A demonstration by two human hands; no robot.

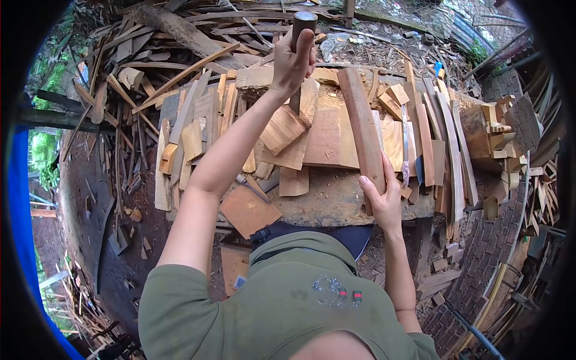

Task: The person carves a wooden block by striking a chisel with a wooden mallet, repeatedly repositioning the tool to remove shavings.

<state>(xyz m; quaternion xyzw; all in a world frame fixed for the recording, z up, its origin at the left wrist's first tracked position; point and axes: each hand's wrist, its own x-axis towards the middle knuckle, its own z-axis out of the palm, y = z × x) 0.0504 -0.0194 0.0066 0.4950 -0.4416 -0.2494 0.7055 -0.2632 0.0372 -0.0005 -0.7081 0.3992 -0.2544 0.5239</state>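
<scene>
While the view looks down over a green shirt (288,300), the nearest thing to note is the print on its back: two small red-and-dark marks and a pale emblem, too blurred to be read as letters. No other writing or brand can be made out.

Past the shirt, a thick bench (336,204) is taken as the landmark. At the bench's near edge, R side, the right hand (384,201) is seen with fingers wrapped round the lower end of a long plank (363,129). The plank is stood up on the bench top, leaning a bit, its long axis running away from the person; the upper end lies farther off, approx. at bench centre.

To the L of the plank, farther back on the bench, the left hand (294,60) is raised, fingers clamped on the dark handle of a tool (300,42). The handle points up and down; its lower end is partly hidden behind the wrist, so the blade cannot be made out. The tool is thus held above and L of the plank's upper half, w/ the left hand nearer that end and the right hand at the foot.

Offcuts (282,129) are strewn over the bench top, under the tool. Beyond the bench, a scrap pile (180,42) is heaped.
</scene>
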